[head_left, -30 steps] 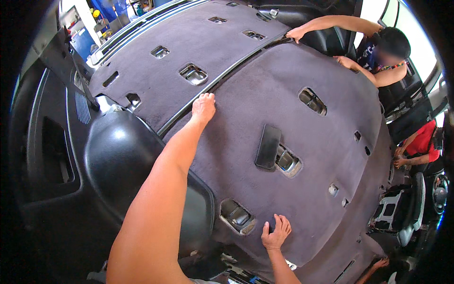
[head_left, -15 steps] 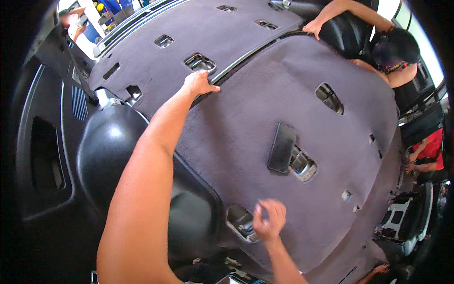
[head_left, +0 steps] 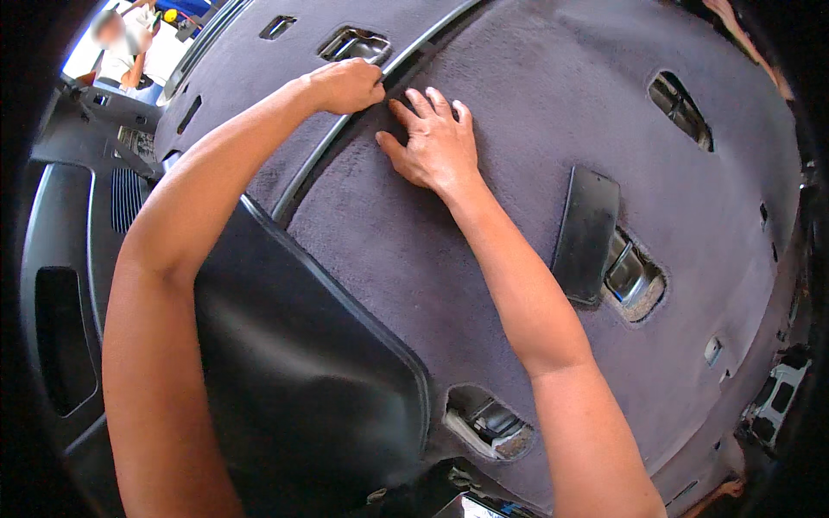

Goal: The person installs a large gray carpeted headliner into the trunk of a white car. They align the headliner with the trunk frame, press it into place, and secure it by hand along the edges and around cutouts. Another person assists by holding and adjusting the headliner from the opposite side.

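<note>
My left hand point(head_left: 344, 85) is closed with curled fingers at the long thin strip point(head_left: 324, 145) that crosses the grey carpet; what its fingertips hold is hidden. My right hand point(head_left: 427, 142) lies open, fingers spread, on the carpet point(head_left: 492, 104) just right of that strip. A loose black rectangular piece point(head_left: 585, 229) rests on the carpet beside a cutout with a metal fitting point(head_left: 633, 272). Another recessed fitting point(head_left: 352, 43) sits above my left hand, and a third point(head_left: 486, 421) is nearer me.
Black molded panels point(head_left: 294, 363) and side trim point(head_left: 65, 337) line the left. A person in a white top point(head_left: 123, 65) stands outside at upper left. Part of another person's arm point(head_left: 734, 26) shows at upper right. Black and silver parts point(head_left: 773, 401) sit at the lower right.
My right hand has moved from low on the carpet up beside my left hand, which moved higher along the strip and curled. The view has shifted, leaving the co-worker at right mostly out of sight.
</note>
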The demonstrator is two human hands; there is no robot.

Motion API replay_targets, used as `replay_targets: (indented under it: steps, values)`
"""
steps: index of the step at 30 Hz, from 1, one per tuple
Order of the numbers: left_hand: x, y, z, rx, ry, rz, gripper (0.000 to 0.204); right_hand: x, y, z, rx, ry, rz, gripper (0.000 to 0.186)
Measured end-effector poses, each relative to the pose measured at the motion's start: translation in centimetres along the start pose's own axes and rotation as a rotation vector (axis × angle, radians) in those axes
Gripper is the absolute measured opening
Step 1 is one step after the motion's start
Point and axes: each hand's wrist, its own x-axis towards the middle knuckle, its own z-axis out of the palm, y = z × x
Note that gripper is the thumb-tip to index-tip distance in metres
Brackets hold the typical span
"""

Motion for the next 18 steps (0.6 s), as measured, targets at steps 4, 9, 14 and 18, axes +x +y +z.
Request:
replay_targets:
  steps: [4,9,14,18]
  values:
    - [-0.4,0.9,-0.4,0.001,0.031,-0.032,0.038,0.7,-0.4,0.1,-0.001,-0.046,0.048,0.062]
    - [-0.7,1.3,-1.3,-0.011,0.019,-0.049,0.038,0.9,-0.2,0.6,0.03,0.035,0.026,0.061]
    - [-0.9,0.8,-1.6,-0.1,0.032,-0.082,0.039,1.0,-0.1,0.4,-0.02,-0.033,0.041,0.06]
    - [-1.0,0.5,-1.8,-0.283,0.004,-0.143,0.035,1.2,-0.8,0.3,-0.015,-0.053,0.101,0.059]
